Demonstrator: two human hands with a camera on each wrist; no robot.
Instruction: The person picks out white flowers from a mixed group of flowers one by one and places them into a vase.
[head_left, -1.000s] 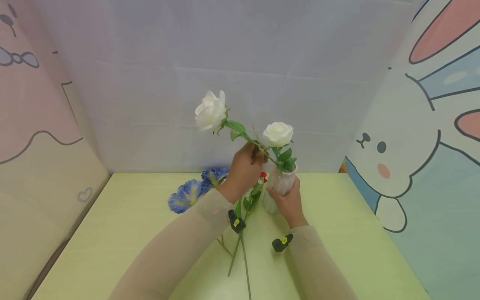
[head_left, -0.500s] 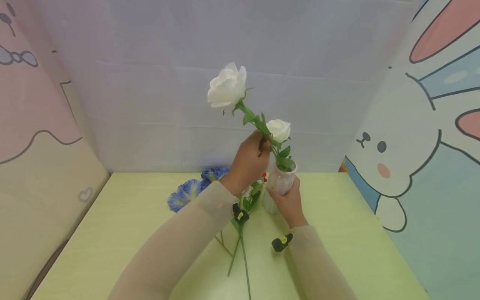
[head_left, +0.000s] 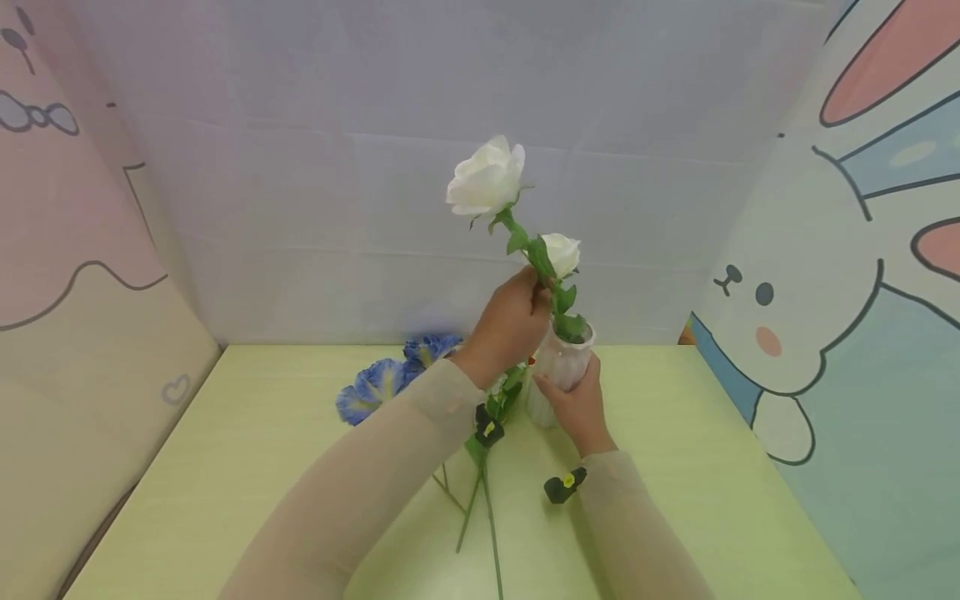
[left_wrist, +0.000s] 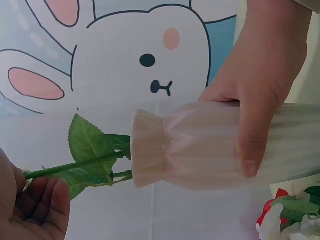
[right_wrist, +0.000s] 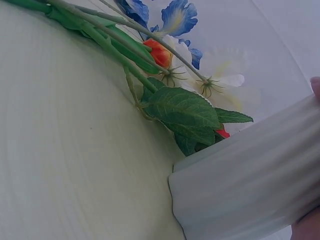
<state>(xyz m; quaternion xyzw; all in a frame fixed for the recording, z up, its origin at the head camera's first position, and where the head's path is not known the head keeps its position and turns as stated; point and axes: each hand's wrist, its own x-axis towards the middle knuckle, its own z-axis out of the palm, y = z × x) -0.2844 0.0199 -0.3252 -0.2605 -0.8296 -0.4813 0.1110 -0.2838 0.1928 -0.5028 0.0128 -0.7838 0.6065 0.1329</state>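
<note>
Left hand (head_left: 510, 327) up at the centre of the head view, thumb and fingers pinching the green stem of the large white rose (head_left: 487, 179)! That bloom sits high, just above the middle of the frame, its petals broad, soft-edged and layered, its stem slanting down to the right towards the vase (head_left: 558, 360). Right hand (head_left: 577, 404), right of centre, wraps that vase round its body, thumb across the front.

And what a surface: pale, glossy, ribbed lengthwise, narrowing at the neck before it flares into a wavy rim. In its mouth, the smaller white rose (head_left: 562, 255) stands upright, tight and rounded, partly covered by the other flower's leaves. Toothed, veined green leaves (left_wrist: 87, 142) crowd the opening in the left wrist view; whether the held stem's end is inside, I can't tell.

Down on the smooth, pale yellow-green bench (head_left: 187, 475), ruffled blue flowers (head_left: 375, 390) with yellowish throats lie left of centre, partly behind the left arm. Thin bare stems (head_left: 491, 533) run to the bottom edge. The right wrist view gives us an orange-red flower (right_wrist: 158, 53) at upper centre, beside thin white petals (right_wrist: 225, 81). Behind it all, creased pale cloth (head_left: 300, 208), with a rabbit print (head_left: 817, 333) filling the right side.
</note>
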